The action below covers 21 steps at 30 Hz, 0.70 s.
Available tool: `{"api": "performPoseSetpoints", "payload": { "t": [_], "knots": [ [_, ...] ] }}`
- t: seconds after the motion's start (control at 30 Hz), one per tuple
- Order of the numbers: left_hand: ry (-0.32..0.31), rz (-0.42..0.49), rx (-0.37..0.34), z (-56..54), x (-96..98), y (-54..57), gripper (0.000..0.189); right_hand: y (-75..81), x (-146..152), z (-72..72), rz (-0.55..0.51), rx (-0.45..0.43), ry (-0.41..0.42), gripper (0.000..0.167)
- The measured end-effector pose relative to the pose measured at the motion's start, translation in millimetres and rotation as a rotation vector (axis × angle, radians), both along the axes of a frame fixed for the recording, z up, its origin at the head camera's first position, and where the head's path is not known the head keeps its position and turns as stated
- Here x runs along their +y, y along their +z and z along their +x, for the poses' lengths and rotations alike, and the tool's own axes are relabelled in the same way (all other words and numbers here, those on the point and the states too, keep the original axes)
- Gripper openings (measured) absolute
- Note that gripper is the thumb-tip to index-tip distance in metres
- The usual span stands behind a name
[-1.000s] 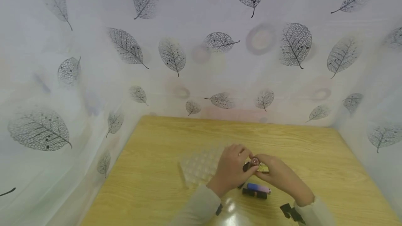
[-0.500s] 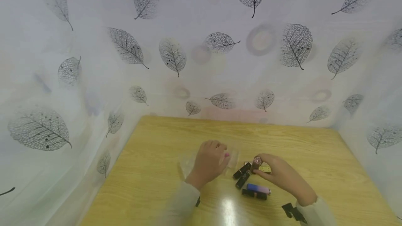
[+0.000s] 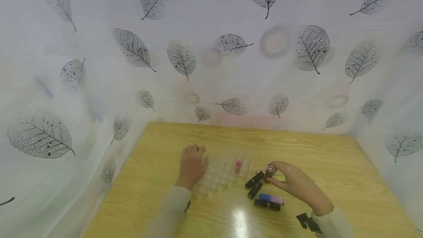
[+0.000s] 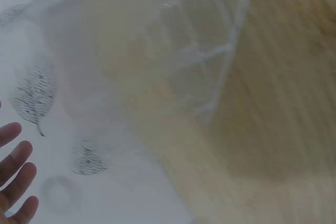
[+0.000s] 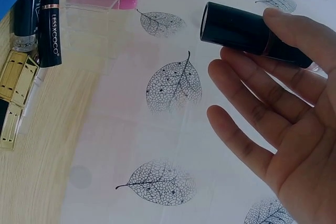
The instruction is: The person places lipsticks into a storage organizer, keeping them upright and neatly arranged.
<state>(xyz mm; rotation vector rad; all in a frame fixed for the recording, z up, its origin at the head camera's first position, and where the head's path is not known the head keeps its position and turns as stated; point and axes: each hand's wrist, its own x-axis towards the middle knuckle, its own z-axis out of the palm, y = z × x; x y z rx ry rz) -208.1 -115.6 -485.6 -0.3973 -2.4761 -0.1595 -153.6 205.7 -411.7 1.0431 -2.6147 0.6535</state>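
My right hand pinches a dark lipstick tube between thumb and fingers, over the right part of the table. In the head view the tube's upper end glints. My left hand holds nothing. It is at the left end of a clear compartmented organizer, with its fingers spread at the left edge of the left wrist view. A pink lipstick stands in a compartment near the organizer's right end. Two black lipstick tubes lie between the organizer and my right hand.
A gold case lies beside my right fingers. Closer to me are a blue-and-pink tube and another black tube, side by side. A leaf-patterned sheet rises behind the wooden table.
My left hand has left the tube at my right hand and moved left across the organizer, bringing the pink lipstick into sight. My right hand stays almost in place, still holding the dark tube.
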Motion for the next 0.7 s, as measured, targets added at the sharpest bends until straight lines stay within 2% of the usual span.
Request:
{"api": "performPoseSetpoints", "payload": {
  "t": [0.17, 0.4, 0.53, 0.7],
  "knots": [
    [0.030, 0.028, -0.026, -2.3, -13.3, -15.7, 0.023, -0.8, 0, -1.3, -0.002, 0.002, 0.000, 0.020],
    [0.062, 0.034, -0.058, -7.1, -22.4, -39.0, 0.021, -2.4, 0, -2.2, 0.017, -0.045, -0.030, 0.019],
    [0.057, 0.034, -0.062, -9.6, -23.2, -47.3, 0.020, -1.9, -1, -2.6, 0.022, -0.073, -0.040, 0.018],
    [0.060, 0.049, -0.102, -9.6, -21.6, -52.2, 0.021, -2.6, -2, -4.7, 0.017, -0.087, -0.039, 0.018]
  ]
}}
